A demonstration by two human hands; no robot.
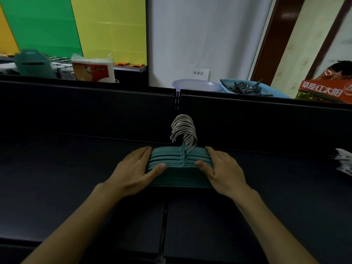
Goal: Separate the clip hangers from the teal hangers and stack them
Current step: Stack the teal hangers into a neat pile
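The teal hangers [179,166] lay stacked on the dark tabletop [76,168], the left hand [133,168] and right hand [222,168] pressing flat against the ends; the clip hangers [344,164] seemed already set aside at the right edge.

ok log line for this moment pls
left hand open, on stack's left end | right hand open, on right end | teal hangers stacked, metal hooks aligned

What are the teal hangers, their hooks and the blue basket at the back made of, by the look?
Teal hangers: matte, no glare, slightly fuzzy look; probably velvet-flocked plastic, not certain.
Hooks: bare metal, silvery with bright highlights along the curves.
Blue basket: likely moulded plastic, uniform colour, perforated wall.
Both hands, left and right, press the stack's sides.
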